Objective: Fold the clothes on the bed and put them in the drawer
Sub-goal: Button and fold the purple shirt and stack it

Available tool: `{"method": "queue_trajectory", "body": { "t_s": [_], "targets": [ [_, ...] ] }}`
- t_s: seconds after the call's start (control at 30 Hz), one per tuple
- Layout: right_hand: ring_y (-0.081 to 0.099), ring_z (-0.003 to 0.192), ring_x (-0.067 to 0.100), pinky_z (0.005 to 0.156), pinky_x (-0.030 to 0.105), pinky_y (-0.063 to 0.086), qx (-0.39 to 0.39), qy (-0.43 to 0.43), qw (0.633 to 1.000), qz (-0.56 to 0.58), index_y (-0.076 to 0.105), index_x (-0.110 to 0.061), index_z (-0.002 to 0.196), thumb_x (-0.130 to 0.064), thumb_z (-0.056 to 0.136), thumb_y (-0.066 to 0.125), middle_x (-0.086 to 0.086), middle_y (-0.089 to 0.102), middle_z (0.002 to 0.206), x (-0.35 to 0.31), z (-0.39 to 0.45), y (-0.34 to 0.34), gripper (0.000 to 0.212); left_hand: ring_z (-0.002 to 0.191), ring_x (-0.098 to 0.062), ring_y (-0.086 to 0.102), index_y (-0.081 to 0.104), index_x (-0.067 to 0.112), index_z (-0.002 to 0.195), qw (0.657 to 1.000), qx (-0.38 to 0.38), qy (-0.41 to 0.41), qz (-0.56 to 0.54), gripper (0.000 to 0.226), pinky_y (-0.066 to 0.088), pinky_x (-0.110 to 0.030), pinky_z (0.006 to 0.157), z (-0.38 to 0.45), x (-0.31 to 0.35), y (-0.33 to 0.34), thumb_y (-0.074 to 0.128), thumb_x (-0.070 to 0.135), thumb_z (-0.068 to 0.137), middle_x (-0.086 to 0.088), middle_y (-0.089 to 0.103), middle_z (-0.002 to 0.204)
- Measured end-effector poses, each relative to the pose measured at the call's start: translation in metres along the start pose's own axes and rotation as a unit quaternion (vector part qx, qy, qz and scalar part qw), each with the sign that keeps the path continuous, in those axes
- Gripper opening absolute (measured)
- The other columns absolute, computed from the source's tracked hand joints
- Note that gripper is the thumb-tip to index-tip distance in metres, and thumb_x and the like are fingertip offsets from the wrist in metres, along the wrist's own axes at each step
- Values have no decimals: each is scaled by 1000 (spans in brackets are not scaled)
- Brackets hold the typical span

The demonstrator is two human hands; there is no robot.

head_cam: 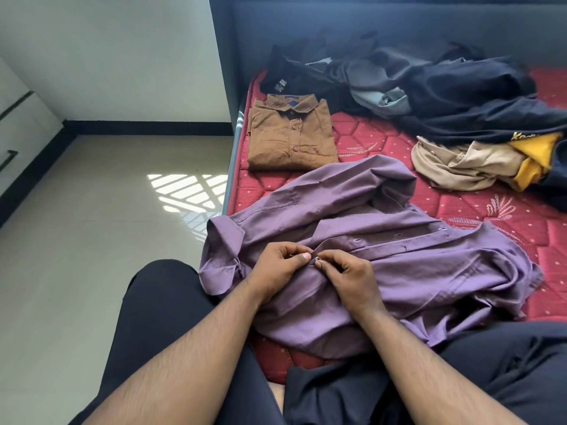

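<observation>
Buttoning at centre frame — purple shirt spread on red mattress.
Left hand and right hand both pinching its placket; folded brown shirt just above — unfolded clothes pile upper right.

We see a pale wall with a black skirting board, a beige tiled floor with a patch of sunlight, and a dark grey headboard.

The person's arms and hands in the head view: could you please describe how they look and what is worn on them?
Both forearms are bare, with no sleeves in view. The left hand and right hand wear no gloves, and no rings, watch or bracelets show. Dark trousers cover the legs below.
</observation>
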State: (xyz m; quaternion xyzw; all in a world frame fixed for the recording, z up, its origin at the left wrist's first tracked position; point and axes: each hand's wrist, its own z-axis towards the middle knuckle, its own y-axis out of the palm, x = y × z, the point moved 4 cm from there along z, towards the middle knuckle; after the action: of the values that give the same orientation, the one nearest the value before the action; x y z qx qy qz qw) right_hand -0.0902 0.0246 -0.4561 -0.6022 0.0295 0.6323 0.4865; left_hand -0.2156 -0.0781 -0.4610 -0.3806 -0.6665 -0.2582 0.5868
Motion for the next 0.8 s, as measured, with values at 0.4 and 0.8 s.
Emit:
{"method": "queue_trajectory", "body": {
  "t_s": [0.4, 0.8],
  "targets": [
    [67, 75, 8, 72, 23, 50, 11, -28, 999, -36, 75, -15, 88, -14, 79, 74, -6, 74, 82, 0, -1, 0, 9, 77, -4, 66, 75, 0, 96, 1000, 10, 11, 2, 11, 51, -17, 76, 0, -3, 7, 69, -2, 88, -6, 75, 86],
    [66, 80, -4, 75, 12, 50, -15, -28, 999, -3, 78, -11, 88, -3, 77, 71, -7, 75, 84, -3, 2, -4, 16, 78, 3, 64, 75, 3, 96, 1000, 6, 8, -1, 12, 50, -13, 77, 3, -4, 6, 69, -2, 87, -1, 74, 86]
  ]
}}
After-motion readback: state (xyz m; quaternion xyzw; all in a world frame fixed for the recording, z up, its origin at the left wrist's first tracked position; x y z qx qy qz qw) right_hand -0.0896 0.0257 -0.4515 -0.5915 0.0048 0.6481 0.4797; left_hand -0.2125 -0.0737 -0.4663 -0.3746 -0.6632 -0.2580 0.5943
